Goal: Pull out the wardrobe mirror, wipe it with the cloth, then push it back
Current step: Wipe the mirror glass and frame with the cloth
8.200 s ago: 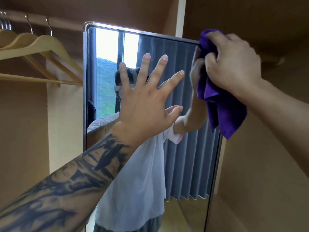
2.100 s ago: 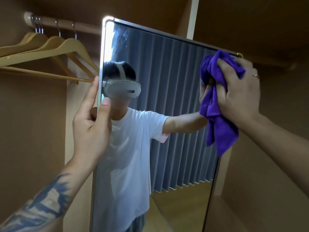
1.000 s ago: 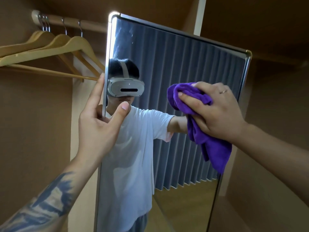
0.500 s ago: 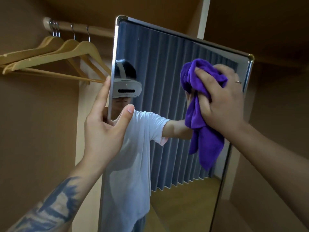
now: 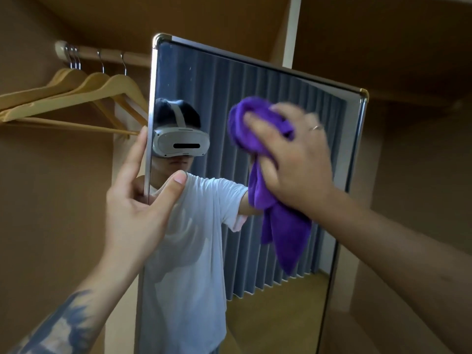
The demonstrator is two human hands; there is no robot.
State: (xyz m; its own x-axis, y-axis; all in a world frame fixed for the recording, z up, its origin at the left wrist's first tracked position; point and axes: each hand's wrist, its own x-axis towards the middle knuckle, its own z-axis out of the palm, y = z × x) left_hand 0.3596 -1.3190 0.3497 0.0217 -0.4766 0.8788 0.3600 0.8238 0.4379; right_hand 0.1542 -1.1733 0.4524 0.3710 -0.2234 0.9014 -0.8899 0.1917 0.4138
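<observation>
My left hand (image 5: 135,213) grips the left edge of the tall metal-framed wardrobe mirror (image 5: 229,98), pulled out beside wooden hangers (image 5: 97,95); my right hand (image 5: 298,162) presses a clutched, bunched purple cloth (image 5: 278,221) against the upper glass.

No readable text, label, brand, number or sign appeared anywhere in the head view.
</observation>
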